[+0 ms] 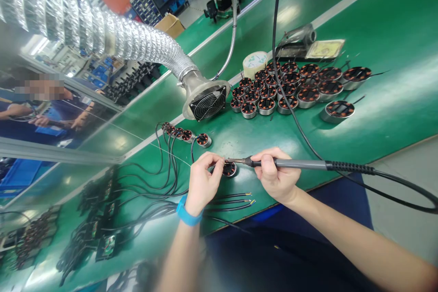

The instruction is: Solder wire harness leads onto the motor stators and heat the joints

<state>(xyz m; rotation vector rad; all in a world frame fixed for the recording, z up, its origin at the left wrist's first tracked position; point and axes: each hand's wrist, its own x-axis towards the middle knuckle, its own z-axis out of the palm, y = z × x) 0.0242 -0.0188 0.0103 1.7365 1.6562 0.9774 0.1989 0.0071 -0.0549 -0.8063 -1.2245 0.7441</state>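
Note:
My right hand [275,174] is closed around a grey soldering iron [301,164], its tip pointing left at a small motor stator [229,169] on the green table [376,114]. My left hand [204,179], with a blue wristband, pinches something thin just left of the iron's tip, above the stator; what it pinches is too small to name. A thin solder wire [164,150] runs from the left toward those fingers. Three black wires with stripped ends [236,200] lie just in front of the stator.
A fume fan [207,102] on a silver flexible duct [102,36] stands behind the hands. Several copper-wound stators [294,86] cluster at the back right, near a tape roll [255,61] and iron stand [296,41]. Wired stators [186,136] and cable bundles [112,210] lie left. Another person [44,105] sits far left.

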